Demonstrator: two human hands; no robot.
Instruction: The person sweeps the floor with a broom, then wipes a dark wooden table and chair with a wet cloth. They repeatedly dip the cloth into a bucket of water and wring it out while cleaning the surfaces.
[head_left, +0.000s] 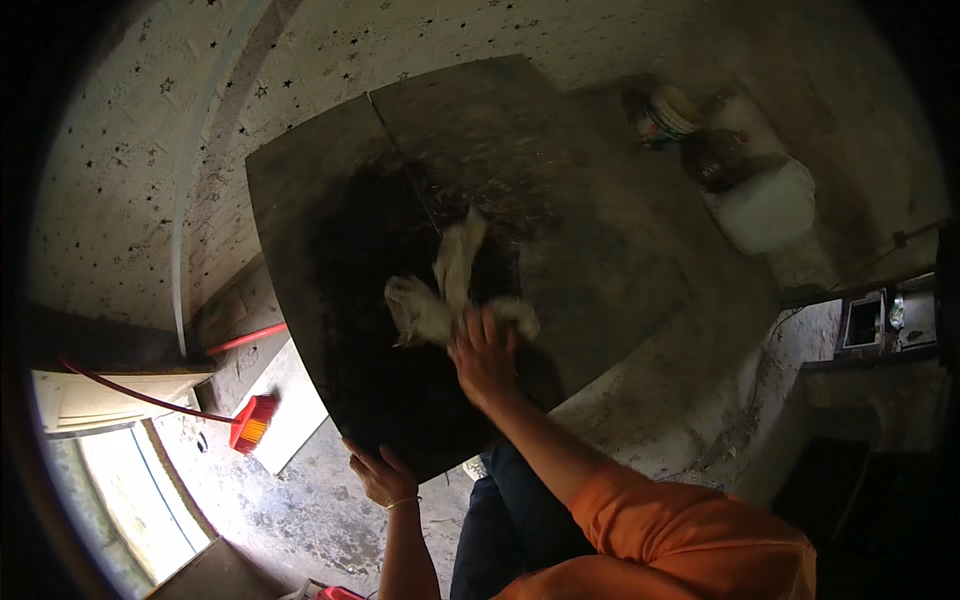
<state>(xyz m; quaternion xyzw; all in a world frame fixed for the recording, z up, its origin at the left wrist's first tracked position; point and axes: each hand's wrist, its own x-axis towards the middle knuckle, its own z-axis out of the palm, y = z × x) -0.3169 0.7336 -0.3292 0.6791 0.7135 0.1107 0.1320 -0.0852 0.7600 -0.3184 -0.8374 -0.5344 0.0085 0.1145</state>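
Note:
Before me is a large dark board or tabletop (600, 300), smudged with a black patch. My right hand (486, 356) presses on a crumpled pale cloth (427, 304) near the middle of this surface; the cloth spreads out in loose, slightly blurred folds past the fingers. At the near left corner, my left hand (382, 476) grips the edge of the board, its fingers along the rim and a thin band around the wrist. A thin line or seam runs from the far edge down to the cloth.
A red broom (251, 425) leans at the left beside a white panel (292, 409). A bright doorway (142, 495) is at lower left. At upper right are a bucket (670, 112) and a whitish container or bag (769, 206). Star-patterned wall covering (300, 67) rises behind.

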